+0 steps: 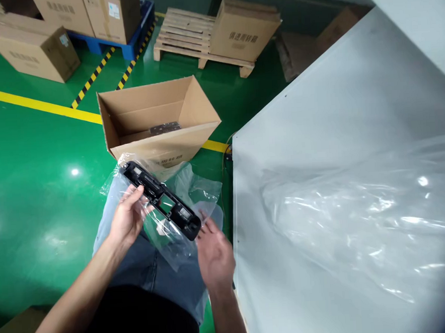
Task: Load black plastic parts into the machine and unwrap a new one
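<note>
A long black plastic part (154, 190) with a rectangular opening slants over my lap, its right end lower. My left hand (130, 213) grips it near its middle-left, thumb on top. Close to its lower right end is my right hand (215, 251), palm up with fingers spread, the fingertips at the part's end and the plastic. A clear plastic bag (170, 244) lies under and around the part, draped over my knees. Just beyond stands an open cardboard box (148, 103) with a dark wrapped item (165, 128) inside.
To the right, a large grey-white surface (274, 149) carries a clear plastic sheet (359, 219). Farther off are a wooden pallet (185, 32) with a closed carton (241, 34), and a blue pallet (129, 51) with cartons. Another carton (33, 49) stands on the green floor.
</note>
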A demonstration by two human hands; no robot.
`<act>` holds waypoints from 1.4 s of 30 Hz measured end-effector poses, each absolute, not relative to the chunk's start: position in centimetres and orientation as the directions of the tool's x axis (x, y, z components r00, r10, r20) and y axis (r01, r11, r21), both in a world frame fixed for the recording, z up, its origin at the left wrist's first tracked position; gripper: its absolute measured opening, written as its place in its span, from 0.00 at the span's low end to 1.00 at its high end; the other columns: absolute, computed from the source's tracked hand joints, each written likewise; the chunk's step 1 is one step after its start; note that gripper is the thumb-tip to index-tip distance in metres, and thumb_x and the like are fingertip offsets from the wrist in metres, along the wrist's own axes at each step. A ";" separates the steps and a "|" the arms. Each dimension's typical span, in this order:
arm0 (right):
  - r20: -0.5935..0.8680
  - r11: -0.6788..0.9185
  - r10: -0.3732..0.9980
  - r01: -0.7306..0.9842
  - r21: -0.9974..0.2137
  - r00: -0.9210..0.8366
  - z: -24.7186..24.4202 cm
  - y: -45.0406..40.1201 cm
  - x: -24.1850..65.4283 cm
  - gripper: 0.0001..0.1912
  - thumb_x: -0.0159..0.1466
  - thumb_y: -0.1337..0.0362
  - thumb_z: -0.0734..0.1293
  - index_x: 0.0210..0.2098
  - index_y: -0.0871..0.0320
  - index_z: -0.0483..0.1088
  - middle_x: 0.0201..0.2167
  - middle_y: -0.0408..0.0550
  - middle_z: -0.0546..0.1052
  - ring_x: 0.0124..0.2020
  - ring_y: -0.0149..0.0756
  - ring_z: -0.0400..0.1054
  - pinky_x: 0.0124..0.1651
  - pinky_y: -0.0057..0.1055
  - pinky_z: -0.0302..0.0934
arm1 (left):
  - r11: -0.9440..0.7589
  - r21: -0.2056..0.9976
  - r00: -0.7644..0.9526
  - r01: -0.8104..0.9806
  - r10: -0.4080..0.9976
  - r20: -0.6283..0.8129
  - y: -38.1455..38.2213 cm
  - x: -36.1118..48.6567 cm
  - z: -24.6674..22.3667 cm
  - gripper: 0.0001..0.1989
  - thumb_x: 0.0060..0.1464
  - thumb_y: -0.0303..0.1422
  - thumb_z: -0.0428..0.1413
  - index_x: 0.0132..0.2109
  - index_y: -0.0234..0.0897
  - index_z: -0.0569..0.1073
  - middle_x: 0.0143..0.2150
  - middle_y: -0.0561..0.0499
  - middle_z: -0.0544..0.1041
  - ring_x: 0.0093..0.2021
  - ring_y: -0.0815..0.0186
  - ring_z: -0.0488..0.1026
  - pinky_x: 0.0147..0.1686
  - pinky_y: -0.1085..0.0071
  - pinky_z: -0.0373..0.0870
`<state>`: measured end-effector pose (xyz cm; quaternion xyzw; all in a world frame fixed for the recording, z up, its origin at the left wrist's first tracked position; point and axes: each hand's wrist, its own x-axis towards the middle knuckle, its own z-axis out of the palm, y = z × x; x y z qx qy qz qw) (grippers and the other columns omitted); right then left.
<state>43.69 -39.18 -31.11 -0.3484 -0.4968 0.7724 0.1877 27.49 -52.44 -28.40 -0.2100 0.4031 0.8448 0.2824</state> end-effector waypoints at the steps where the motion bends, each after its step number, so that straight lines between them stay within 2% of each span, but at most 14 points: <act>1: -0.389 -0.420 0.652 0.117 -0.900 -0.651 -31.0 -38.8 43.4 0.39 0.62 0.31 0.68 0.55 0.57 0.79 0.55 0.59 0.83 0.56 0.55 0.79 0.57 0.52 0.74 | -0.511 0.573 -0.757 -0.641 0.301 -0.579 -52.4 27.7 -28.3 0.22 0.43 0.33 0.77 0.39 0.38 0.73 0.29 0.60 0.75 0.25 0.74 0.72 0.27 0.77 0.76; 4: -0.496 -0.368 0.710 0.336 -0.867 -0.501 -30.3 -37.9 42.6 0.35 0.54 0.35 0.77 0.45 0.58 0.84 0.40 0.56 0.87 0.43 0.53 0.82 0.46 0.46 0.78 | -0.492 0.620 -0.786 -0.610 0.280 -0.552 -52.4 28.2 -28.0 0.23 0.40 0.33 0.78 0.39 0.38 0.74 0.31 0.59 0.76 0.27 0.73 0.73 0.27 0.77 0.76; 6: -0.521 -0.378 0.709 0.368 -0.849 -0.475 -29.9 -37.2 42.4 0.33 0.49 0.38 0.81 0.41 0.59 0.85 0.36 0.54 0.87 0.38 0.52 0.82 0.44 0.46 0.78 | -0.485 0.661 -0.814 -0.573 0.242 -0.527 -52.5 28.5 -28.0 0.24 0.40 0.33 0.79 0.39 0.38 0.74 0.32 0.60 0.76 0.28 0.73 0.74 0.28 0.77 0.77; 9: -0.529 -0.396 0.636 0.351 -0.849 -0.562 -29.5 -36.2 42.8 0.35 0.49 0.39 0.81 0.45 0.59 0.85 0.35 0.54 0.87 0.35 0.50 0.82 0.47 0.49 0.78 | -0.482 0.693 -0.837 -0.537 0.202 -0.508 -52.9 28.7 -28.2 0.25 0.38 0.33 0.79 0.41 0.38 0.74 0.30 0.61 0.74 0.29 0.73 0.73 0.29 0.78 0.77; 13: -0.541 -0.421 0.544 0.349 -0.837 -0.641 -29.1 -34.8 43.5 0.37 0.51 0.39 0.81 0.50 0.60 0.84 0.34 0.53 0.86 0.32 0.45 0.81 0.46 0.46 0.78 | -0.475 0.643 -0.795 -0.600 0.264 -0.547 -53.3 28.5 -28.6 0.23 0.41 0.34 0.78 0.39 0.39 0.74 0.30 0.59 0.74 0.27 0.72 0.73 0.25 0.78 0.75; 17: -0.506 -0.412 0.495 0.322 -0.852 -0.706 -29.1 -33.9 43.7 0.38 0.54 0.40 0.80 0.57 0.55 0.80 0.35 0.51 0.87 0.33 0.44 0.81 0.48 0.46 0.77 | -0.476 0.621 -0.778 -0.623 0.292 -0.557 -53.0 27.9 -28.7 0.21 0.44 0.37 0.77 0.39 0.39 0.75 0.31 0.56 0.77 0.27 0.71 0.73 0.24 0.78 0.75; 20: -0.488 -0.422 0.477 0.297 -0.857 -0.731 -29.9 -33.8 43.6 0.39 0.55 0.37 0.79 0.58 0.54 0.79 0.37 0.53 0.87 0.35 0.46 0.82 0.49 0.49 0.77 | -0.462 0.630 -0.781 -0.623 0.322 -0.535 -52.7 27.3 -28.8 0.21 0.46 0.37 0.76 0.43 0.40 0.77 0.34 0.55 0.79 0.28 0.71 0.73 0.27 0.77 0.76; 23: -0.460 -0.379 0.519 0.289 -0.879 -0.720 -31.1 -34.0 43.6 0.39 0.58 0.39 0.78 0.62 0.52 0.77 0.41 0.53 0.87 0.39 0.48 0.83 0.56 0.51 0.75 | -0.455 0.643 -0.787 -0.616 0.339 -0.515 -52.4 26.4 -29.1 0.23 0.46 0.37 0.76 0.47 0.40 0.78 0.40 0.53 0.81 0.33 0.69 0.76 0.31 0.74 0.79; 26: -0.441 -0.350 0.571 0.281 -0.894 -0.692 -31.9 -34.0 43.2 0.40 0.59 0.38 0.77 0.64 0.51 0.74 0.46 0.55 0.87 0.43 0.50 0.84 0.59 0.53 0.73 | -0.476 0.629 -0.789 -0.614 0.338 -0.514 -51.7 25.1 -29.1 0.23 0.45 0.35 0.77 0.46 0.38 0.78 0.37 0.54 0.79 0.32 0.70 0.76 0.30 0.76 0.79; 29: -0.428 -0.333 0.603 0.276 -0.902 -0.673 -32.3 -33.3 42.4 0.43 0.60 0.37 0.75 0.67 0.52 0.72 0.48 0.57 0.86 0.44 0.53 0.84 0.58 0.54 0.74 | -0.511 0.604 -0.790 -0.612 0.353 -0.501 -50.3 23.1 -28.9 0.22 0.44 0.34 0.77 0.44 0.37 0.77 0.34 0.55 0.78 0.29 0.72 0.75 0.29 0.77 0.79; 32: -0.409 -0.262 0.664 0.317 -0.911 -0.626 -33.4 -32.0 41.7 0.45 0.61 0.35 0.73 0.68 0.56 0.70 0.49 0.60 0.85 0.43 0.53 0.84 0.55 0.52 0.76 | -0.546 0.593 -0.806 -0.592 0.375 -0.458 -48.2 19.6 -28.8 0.22 0.45 0.33 0.76 0.43 0.37 0.75 0.33 0.56 0.77 0.27 0.72 0.75 0.27 0.77 0.79; 36: -0.352 -0.067 0.762 0.475 -0.877 -0.543 -36.5 -30.3 40.9 0.43 0.60 0.35 0.72 0.62 0.61 0.75 0.49 0.61 0.85 0.41 0.52 0.84 0.48 0.44 0.78 | -0.579 0.594 -0.829 -0.558 0.423 -0.367 -44.8 12.9 -29.5 0.21 0.48 0.32 0.75 0.42 0.39 0.71 0.30 0.59 0.74 0.26 0.73 0.74 0.26 0.78 0.78; 40: -0.317 0.126 0.792 0.648 -0.751 -0.522 -40.0 -29.7 40.3 0.30 0.63 0.42 0.70 0.55 0.57 0.82 0.43 0.55 0.87 0.37 0.52 0.83 0.39 0.41 0.77 | -0.554 0.655 -0.849 -0.514 0.440 -0.294 -41.1 4.9 -31.5 0.21 0.49 0.34 0.74 0.40 0.39 0.69 0.33 0.56 0.78 0.27 0.71 0.76 0.26 0.78 0.76; 42: -0.267 0.192 0.801 0.653 -0.733 -0.535 -41.4 -29.3 40.2 0.22 0.65 0.46 0.70 0.50 0.53 0.85 0.40 0.52 0.87 0.39 0.52 0.83 0.40 0.40 0.77 | -0.516 0.702 -0.857 -0.491 0.429 -0.284 -39.2 0.8 -33.0 0.20 0.50 0.36 0.73 0.40 0.39 0.69 0.33 0.54 0.78 0.28 0.70 0.77 0.29 0.77 0.77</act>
